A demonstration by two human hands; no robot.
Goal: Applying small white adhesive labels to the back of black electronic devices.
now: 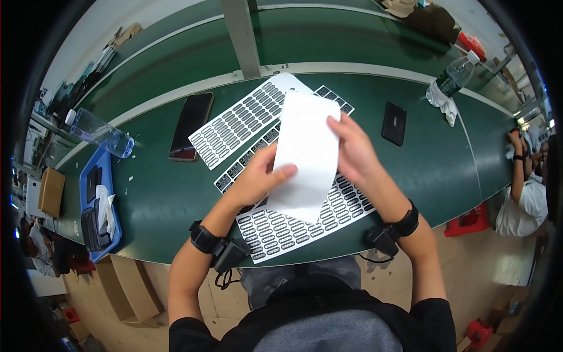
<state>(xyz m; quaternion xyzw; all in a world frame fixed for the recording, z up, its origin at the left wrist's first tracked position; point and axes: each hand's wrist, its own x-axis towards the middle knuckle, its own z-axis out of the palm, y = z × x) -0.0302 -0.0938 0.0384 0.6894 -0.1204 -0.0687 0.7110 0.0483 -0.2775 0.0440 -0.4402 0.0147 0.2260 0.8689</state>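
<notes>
now both hands pinch one blank white sheet (306, 155) above the green table (158, 199): the left hand (258, 179) has its thumb pressed on the sheet's lower left edge, the right hand (352, 149) grips its upper right edge. beneath the hands lie sticker sheets (234, 123) of small dark labels. left of the left hand rests a dark phone (190, 126).

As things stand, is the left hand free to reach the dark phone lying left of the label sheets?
Probably not right away: the left hand is gripping the white sheet together with the right hand. The path across the green table to the phone looks unobstructed.
</notes>
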